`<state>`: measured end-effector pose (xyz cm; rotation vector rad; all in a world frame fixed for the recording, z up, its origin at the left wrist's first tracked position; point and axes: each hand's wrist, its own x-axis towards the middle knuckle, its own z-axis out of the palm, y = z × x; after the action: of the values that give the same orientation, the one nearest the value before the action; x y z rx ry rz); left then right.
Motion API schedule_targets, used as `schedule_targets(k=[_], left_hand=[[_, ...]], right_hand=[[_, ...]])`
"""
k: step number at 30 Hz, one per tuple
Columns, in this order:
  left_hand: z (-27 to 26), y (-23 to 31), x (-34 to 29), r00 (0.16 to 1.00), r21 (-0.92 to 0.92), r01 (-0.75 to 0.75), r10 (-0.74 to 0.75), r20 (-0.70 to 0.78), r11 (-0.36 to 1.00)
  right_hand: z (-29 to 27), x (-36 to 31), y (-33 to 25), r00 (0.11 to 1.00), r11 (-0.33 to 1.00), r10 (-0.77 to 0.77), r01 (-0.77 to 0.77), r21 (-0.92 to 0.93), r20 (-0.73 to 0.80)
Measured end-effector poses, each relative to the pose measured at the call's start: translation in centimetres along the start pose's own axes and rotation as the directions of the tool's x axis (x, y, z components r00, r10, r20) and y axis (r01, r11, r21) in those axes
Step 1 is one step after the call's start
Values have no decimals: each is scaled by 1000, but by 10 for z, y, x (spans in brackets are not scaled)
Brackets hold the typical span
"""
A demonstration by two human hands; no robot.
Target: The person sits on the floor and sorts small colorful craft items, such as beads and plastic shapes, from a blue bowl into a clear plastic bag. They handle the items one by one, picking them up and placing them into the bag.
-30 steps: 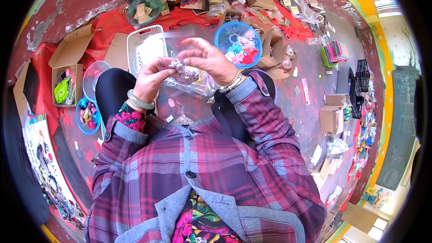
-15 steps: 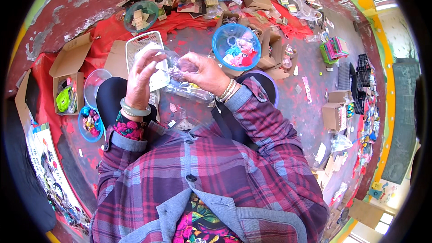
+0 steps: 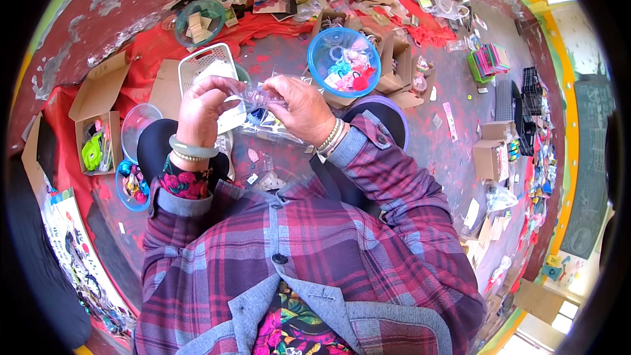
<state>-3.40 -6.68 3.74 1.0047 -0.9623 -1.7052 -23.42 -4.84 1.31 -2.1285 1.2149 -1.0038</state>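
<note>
Between my two hands is a clear plastic bag [image 3: 275,127] with small dark and coloured items in its lower part. My left hand [image 3: 202,113] pinches the gathered upper edge of the bag between thumb and fingers. Opposite it, my right hand [image 3: 301,106] grips the same bunched plastic with its fingertips. A white perforated basket [image 3: 188,74] stands just beyond my left hand, with white sheets in it. Past my right hand is a blue tub [image 3: 314,59] of pink, blue and red hair ties.
At the left stand an open cardboard box [image 3: 118,133] with bright green things, a clear tub [image 3: 135,113] and a small blue tub [image 3: 125,198]. Cardboard boxes [image 3: 392,79] crowd behind the hair ties. A purple-rimmed tub [image 3: 401,115] sits by my right knee.
My left fingers have come down and closed on the bag's edge. My right hand has shifted slightly to the right, and the plastic is stretched between both hands.
</note>
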Motion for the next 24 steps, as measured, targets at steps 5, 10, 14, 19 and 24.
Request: schedule_targets(k=[5,10,14,19,24], left_hand=[[-7,-6,1,1000,-18,2,-3,-9,1000],[-21,-6,3,996,147,-69,77,-53,987],[-13,-9,8,991,266,-108,126,-53,958],[-11,-13,10,989,304,-93,123,-80,948],[-4,-13,15,992,313,-76,105,-76,947]], right_hand=[[-38,16,16,959,992,-83,106,-71,272],[-116,32,97,961,973,224,-229,11,159],[-138,-3,207,826,773,560,-489,-405,72],[-118,-9,273,746,661,665,-558,-501,46],[-87,3,292,681,435,732,-495,-752,-25]])
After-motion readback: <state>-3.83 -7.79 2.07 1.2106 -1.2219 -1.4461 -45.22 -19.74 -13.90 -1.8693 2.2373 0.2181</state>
